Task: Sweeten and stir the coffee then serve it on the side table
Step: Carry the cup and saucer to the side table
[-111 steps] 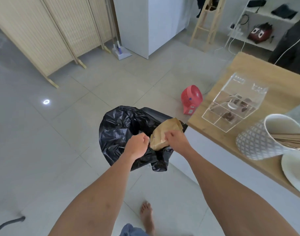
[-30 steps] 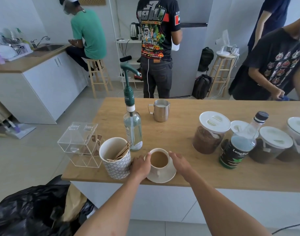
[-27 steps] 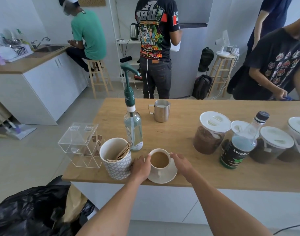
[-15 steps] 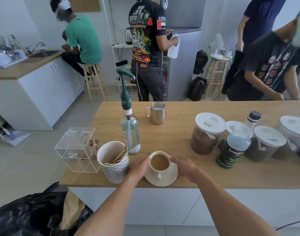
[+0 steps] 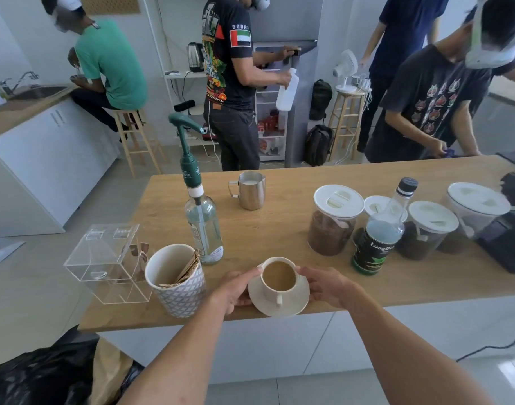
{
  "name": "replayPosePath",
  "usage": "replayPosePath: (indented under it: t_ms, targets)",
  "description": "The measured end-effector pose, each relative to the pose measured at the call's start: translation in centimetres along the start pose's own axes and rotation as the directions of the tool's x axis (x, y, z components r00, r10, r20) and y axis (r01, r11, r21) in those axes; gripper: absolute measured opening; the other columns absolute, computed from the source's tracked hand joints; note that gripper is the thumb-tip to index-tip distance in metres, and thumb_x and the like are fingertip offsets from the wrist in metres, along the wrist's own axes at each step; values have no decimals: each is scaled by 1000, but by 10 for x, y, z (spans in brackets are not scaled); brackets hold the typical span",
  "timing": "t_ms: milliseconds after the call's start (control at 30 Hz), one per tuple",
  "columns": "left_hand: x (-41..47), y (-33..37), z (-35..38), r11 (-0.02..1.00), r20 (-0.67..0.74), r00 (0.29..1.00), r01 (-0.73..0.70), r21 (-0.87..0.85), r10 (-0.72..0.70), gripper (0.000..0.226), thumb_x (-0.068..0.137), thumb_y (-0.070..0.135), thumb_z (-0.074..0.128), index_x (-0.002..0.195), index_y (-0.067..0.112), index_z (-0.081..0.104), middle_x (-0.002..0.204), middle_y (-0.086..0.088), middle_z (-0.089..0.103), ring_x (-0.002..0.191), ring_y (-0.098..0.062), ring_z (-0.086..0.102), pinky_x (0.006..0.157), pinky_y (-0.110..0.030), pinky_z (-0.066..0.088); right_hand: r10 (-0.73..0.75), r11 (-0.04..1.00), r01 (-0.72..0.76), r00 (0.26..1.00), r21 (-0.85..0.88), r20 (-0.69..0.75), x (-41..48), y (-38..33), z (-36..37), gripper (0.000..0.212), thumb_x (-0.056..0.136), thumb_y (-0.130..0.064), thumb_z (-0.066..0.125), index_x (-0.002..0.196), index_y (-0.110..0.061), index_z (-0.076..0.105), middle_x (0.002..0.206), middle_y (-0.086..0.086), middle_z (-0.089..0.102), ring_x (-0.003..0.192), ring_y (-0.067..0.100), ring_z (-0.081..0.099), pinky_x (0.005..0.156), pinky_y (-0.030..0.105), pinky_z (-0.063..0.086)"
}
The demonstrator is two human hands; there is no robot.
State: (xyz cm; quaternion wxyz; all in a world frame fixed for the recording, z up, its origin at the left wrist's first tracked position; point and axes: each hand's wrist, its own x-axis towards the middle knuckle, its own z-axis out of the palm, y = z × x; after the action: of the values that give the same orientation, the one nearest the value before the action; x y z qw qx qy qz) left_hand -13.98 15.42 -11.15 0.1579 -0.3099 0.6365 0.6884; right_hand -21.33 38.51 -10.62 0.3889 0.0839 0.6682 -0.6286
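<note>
Glass pump bottle [image 5: 203,229] just behind saucer [image 5: 297,306].

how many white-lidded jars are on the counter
4: tall jar beside the dark bottle, small jar behind that bottle, third jar right of it, fourth jar farthest right; others may be hidden.

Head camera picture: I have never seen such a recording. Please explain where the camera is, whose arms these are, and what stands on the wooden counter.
There is no machine here. A person wears a wide-angle camera on the head, so it looks forward and down along that person's own bare arms. The left hand and the right hand grip a saucer from both sides; on it stands a cup of milky coffee. The wooden counter also carries a patterned mug with wooden sticks, a clear box, a pump bottle, a metal jug, lidded jars and a dark bottle. Other people work behind it.
</note>
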Motion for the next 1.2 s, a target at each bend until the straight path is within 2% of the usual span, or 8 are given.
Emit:
replayPosePath:
  t_ms: [100,167,333,567,700,933,1067,1200]
  targets:
    - [1,-1,9,1000,61,998,15,8,-16,31,81,40,76,95,13,72,84,-4,67,79,-19,64,70,-35,56,32,999,-32,999,1,-3,-5,5,-14,47,81,-31,78,120,-6,65,114,18,71,105,34,69,78,39,59]
    - [2,-2,16,1000,97,995,15,3,-15,28,82,38,76,94,13,72,87,-5,69,83,-21,65,78,-40,57,35,999,-35,999,18,-29,-9,8,-22,49,78,-31,81,117,-4,68,112,18,73,105,35,70,81,41,59]
    - [-3,-4,42,1000,178,984,21,11,-22,33,85,33,73,104,6,72,91,-10,71,87,-24,67,78,-43,59,17,999,-15,999,43,-49,-30,17,-45,45,81,-30,78,117,-5,67,110,17,73,99,32,70,83,40,56]
    - [-11,-13,92,995,286,958,4,96,-31,32,83,34,74,105,10,71,94,-9,69,82,-23,65,79,-37,55,20,995,-9,994,101,-109,-71,45,-92,46,81,-27,78,121,-9,66,117,12,68,108,30,66,90,42,54]
    - [-22,-21,124,988,346,937,-13,157,-43,32,82,36,75,104,12,72,99,-10,71,91,-24,65,87,-42,53,32,991,-13,989,134,-143,-105,67,-117,46,82,-27,78,122,-7,64,119,12,65,110,31,64,89,41,54]
    - [-52,-46,192,957,448,886,-14,291,-123,30,83,35,73,105,15,69,95,-8,68,91,-24,63,84,-41,52,34,969,19,978,247,-206,-174,126,-160,35,81,-26,78,111,-9,69,104,7,68,96,26,66,79,37,53]
    - [-72,-63,236,928,499,851,-40,370,-162,41,82,36,74,113,10,68,105,-13,70,99,-27,64,86,-43,53,56,955,29,960,296,-276,-217,161,-182,36,83,-25,75,115,-9,68,103,8,66,88,23,65,71,34,53]
    - [-96,-83,281,910,573,796,-72,408,-195,60,59,45,80,108,11,70,97,-8,71,95,-25,64,83,-41,53,63,936,58,942,346,-329,-265,196,-202,34,80,-26,78,110,-12,69,94,3,66,83,21,64,74,33,52]
